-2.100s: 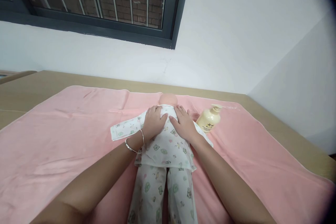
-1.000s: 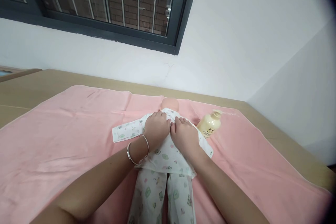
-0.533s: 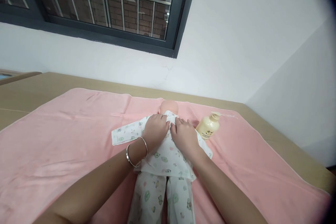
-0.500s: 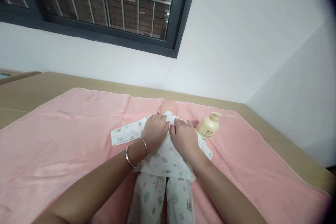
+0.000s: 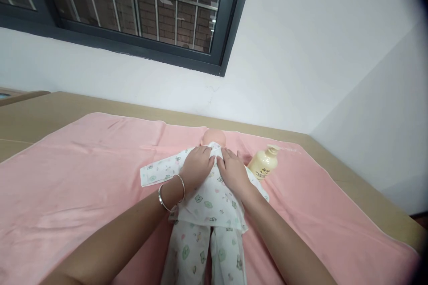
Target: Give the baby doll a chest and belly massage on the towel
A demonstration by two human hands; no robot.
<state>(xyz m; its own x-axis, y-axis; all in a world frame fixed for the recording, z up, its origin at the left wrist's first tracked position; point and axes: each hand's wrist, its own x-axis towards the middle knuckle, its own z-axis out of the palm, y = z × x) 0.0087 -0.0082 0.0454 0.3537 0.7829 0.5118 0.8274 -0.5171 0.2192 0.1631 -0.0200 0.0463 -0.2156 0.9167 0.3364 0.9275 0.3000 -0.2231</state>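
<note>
A baby doll (image 5: 214, 137) in a white printed top (image 5: 214, 202) and matching trousers (image 5: 192, 249) lies lengthwise before me, its head at the far end. My left hand (image 5: 198, 163) rests flat on the upper left of the top, fingers stretched toward the doll's neck. On the upper right side lies my right hand (image 5: 234, 170), also flat, its thumb close to the left thumb. One sleeve (image 5: 158, 171) extends out to the left; the other is partly hidden behind my right hand. A cream pump bottle (image 5: 265, 163) leans or lies tilted just right of my right hand.
The doll is on a pink towel (image 5: 83, 187) spread over a wooden surface (image 5: 354, 187). Behind it rises a white wall (image 5: 284, 53) with a dark-framed, barred window (image 5: 150, 9). Silver bangles (image 5: 182, 187) circle my left wrist.
My right hand's fingers have straightened a little and the hand has shifted slightly on the top. The doll and bottle stay in place; the view has moved slightly.
</note>
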